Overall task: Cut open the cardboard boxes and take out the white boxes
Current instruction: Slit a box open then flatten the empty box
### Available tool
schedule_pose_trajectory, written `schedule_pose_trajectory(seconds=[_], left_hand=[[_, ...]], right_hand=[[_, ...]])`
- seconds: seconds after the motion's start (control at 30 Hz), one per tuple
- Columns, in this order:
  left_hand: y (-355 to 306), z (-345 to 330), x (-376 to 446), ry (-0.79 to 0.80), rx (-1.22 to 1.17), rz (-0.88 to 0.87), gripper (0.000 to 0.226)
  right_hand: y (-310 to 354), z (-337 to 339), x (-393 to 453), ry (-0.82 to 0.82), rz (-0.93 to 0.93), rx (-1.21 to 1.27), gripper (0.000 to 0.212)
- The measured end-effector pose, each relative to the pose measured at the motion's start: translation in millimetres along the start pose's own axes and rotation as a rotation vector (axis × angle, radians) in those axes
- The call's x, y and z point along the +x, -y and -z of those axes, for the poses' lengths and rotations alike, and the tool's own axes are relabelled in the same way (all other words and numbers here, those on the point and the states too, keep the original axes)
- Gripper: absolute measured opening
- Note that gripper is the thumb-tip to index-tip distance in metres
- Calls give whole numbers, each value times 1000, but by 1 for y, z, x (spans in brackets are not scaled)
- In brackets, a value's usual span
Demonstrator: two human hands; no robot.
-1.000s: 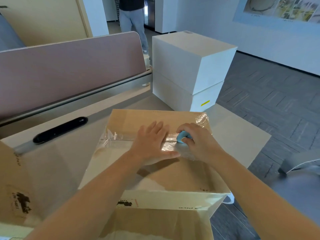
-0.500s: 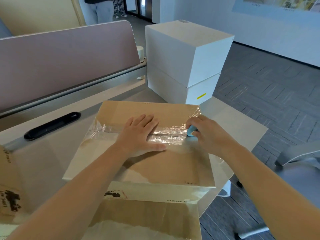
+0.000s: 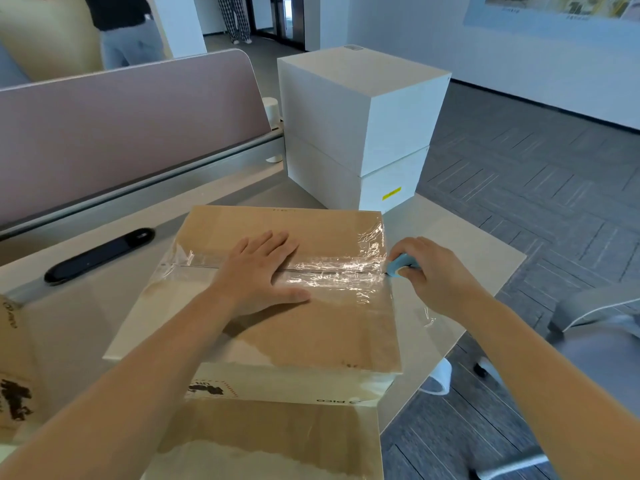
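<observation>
We've got the left hand (image 3: 258,271) spread flat on the carton (image 3: 311,327) top, over the taped seam, mid-desk. Right hand (image 3: 429,275) grips the blue cutter (image 3: 398,266) at the seam's right edge. White boxes (image 3: 360,133) stacked at the desk's (image 3: 460,244) far edge.

Matt brown cardboard box (image 3: 311,327) w/ glossy crinkled clear tape (image 3: 332,271); smooth white boxes (image 3: 360,126).

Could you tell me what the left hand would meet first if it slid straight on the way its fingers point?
Probably the stacked white boxes, once the left hand cleared the cardboard box; depth is uncertain.
</observation>
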State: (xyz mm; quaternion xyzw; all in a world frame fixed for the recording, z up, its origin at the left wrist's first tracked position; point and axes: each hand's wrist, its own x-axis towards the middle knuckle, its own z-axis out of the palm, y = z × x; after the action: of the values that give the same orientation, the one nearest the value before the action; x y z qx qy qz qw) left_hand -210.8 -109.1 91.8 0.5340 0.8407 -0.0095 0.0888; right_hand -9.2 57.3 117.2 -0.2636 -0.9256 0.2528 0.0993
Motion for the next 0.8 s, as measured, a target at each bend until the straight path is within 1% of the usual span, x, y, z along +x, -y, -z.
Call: schedule_pose_trajectory(seconds=[0.2,0.27,0.37,0.5,0.63,0.7,0.8], left_hand=[[-4,1,0,2,-4,29,140],[-6,0,-1,6,-4,43,140],[-10,-1,-3,23,-21,67,140],[-16,-3,-9,13,-48,87,121],[-16,-4,-13,23,-47,91,116],[-15,-2,-15,27,-38,93,104],[-20,-3,-17,2,-78,120,91]], right_hand=[[-12,-1,-7,-74,-71,198,12],[-12,0,-8,-103,-98,275,16],[-10,3,-10,-119,-109,280,19],[-2,8,-12,-119,-103,218,20],[13,29,-11,-196,-89,194,17],[24,38,-9,-200,-77,180,16],[44,24,-11,-287,-113,295,15]])
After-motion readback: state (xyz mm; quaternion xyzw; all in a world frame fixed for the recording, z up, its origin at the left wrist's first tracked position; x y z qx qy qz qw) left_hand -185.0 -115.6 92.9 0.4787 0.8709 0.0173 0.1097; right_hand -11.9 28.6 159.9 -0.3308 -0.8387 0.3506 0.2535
